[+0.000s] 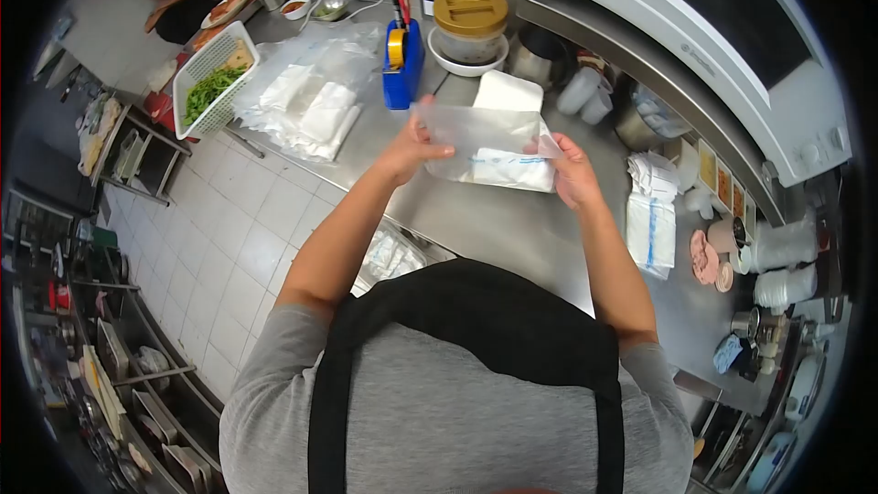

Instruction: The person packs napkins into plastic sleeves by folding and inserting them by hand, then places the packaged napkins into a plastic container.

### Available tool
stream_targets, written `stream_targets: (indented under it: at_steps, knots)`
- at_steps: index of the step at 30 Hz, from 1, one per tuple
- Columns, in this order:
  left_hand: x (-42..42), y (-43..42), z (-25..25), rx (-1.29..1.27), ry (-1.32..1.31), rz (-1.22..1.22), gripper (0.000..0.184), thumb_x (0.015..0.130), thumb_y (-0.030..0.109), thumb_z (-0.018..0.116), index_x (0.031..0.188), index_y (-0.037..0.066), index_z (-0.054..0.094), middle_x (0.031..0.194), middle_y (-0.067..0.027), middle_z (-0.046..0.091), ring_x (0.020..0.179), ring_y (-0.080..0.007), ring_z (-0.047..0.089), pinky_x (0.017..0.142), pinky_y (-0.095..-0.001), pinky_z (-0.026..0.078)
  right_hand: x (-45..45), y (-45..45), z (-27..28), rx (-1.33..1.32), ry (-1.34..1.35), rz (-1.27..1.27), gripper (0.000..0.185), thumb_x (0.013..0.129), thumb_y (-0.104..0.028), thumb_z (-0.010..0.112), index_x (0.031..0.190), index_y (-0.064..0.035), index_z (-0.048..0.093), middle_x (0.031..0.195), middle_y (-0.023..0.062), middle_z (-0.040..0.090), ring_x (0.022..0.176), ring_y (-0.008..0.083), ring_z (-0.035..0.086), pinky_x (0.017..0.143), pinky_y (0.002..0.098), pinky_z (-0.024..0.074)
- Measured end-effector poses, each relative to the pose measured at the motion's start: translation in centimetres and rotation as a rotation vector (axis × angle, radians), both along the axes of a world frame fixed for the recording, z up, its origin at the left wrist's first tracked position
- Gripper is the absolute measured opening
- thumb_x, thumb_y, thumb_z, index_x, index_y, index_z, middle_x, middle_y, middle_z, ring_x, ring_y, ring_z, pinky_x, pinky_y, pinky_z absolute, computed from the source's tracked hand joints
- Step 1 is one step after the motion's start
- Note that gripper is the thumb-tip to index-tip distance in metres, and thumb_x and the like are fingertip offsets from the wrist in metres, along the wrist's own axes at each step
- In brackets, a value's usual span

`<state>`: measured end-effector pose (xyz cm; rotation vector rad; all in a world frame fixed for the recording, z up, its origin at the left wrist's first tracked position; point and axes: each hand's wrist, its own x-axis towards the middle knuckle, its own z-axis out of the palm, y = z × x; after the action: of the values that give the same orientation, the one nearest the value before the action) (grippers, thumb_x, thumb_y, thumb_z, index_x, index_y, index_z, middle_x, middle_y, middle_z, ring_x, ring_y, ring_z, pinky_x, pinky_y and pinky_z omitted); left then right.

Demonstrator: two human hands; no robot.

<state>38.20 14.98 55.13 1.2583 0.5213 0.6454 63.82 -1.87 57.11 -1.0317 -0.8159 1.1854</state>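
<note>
Both my hands hold a clear plastic bag (457, 133) stretched above the steel counter. My left hand (413, 150) pinches its left end, thumb in front. At the opposite end, the fingers of my right hand (572, 172) close on the bag's corner. A folded white packet with blue markings (501, 169) shows in the lower part of the bag; whether it lies fully inside I cannot tell. Just behind the bag is a flat white piece (508, 91), partly covered. To the right lies a stack of folded white packets with a blue stripe (650, 224).
A pile of filled clear bags (311, 105) lies left, beside a white basket of greens (217, 82). At the back stand a blue tape dispenser (401, 73) and a gold-lidded container (470, 23). A white microwave (732, 46) sits overhead right. Another person (174, 18) is far left.
</note>
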Motion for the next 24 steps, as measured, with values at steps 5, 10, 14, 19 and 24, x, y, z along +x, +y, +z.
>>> stream_targets:
  at_steps: [5,10,14,19,24]
  knots:
    - [1.1,-0.9,1.8,0.409,0.14,-0.085,0.042,0.072,-0.005,0.071,0.11,0.01,0.063,0.102,-0.0062,0.065,0.102,-0.0198,0.059,0.092,-0.0322,0.045,2.3,-5.5,2.0,0.098,-0.744,-0.117,0.025,0.09,-0.002,0.053,0.111,-0.0044,0.065,0.118,0.0068,0.065,0.123,0.0251,0.052,0.104,0.0383,0.0392]
    - [-2.9,-3.3,-3.6,0.974,0.302,-0.304,0.015,0.075,0.001,0.071,0.087,0.01,0.068,0.095,-0.004,0.067,0.105,-0.025,0.059,0.097,-0.0384,0.043,2.3,-11.2,-6.3,0.194,-1.529,-0.036,0.031,0.082,-0.001,0.057,0.109,-0.0118,0.068,0.124,0.004,0.062,0.129,0.0251,0.048,0.108,0.0427,0.034]
    - [-4.5,-5.7,-6.7,1.005,0.338,-0.168,0.028,0.068,0.002,0.073,0.093,0.015,0.069,0.102,0.0037,0.068,0.116,-0.0221,0.055,0.105,-0.0447,0.033,1.0,-11.4,-7.9,0.272,-1.532,-0.039,0.032,0.078,-0.001,0.06,0.107,-0.0131,0.067,0.123,0.0038,0.062,0.126,0.0246,0.049,0.106,0.0437,0.0363]
    - [-4.8,-5.4,-6.6,0.974,0.439,-0.092,0.019,0.071,0.007,0.074,0.089,0.015,0.07,0.097,0.0015,0.068,0.106,-0.0204,0.057,0.102,-0.0407,0.031,1.6,-10.9,-8.4,0.224,-1.355,-0.052,0.017,0.082,-0.011,0.064,0.098,-0.0108,0.068,0.111,0.0061,0.066,0.113,0.0254,0.058,0.097,0.0402,0.0426]
    - [-4.0,-4.7,-7.6,0.897,0.516,0.111,0.018,0.081,0.028,0.07,0.077,0.011,0.066,0.081,-0.002,0.066,0.09,-0.0206,0.057,0.095,-0.0399,0.031,0.6,-9.7,-8.9,-0.069,-1.181,-0.366,0.017,0.087,-0.021,0.064,0.084,-0.0047,0.065,0.086,0.0113,0.068,0.082,0.0272,0.064,0.072,0.0363,0.0485]
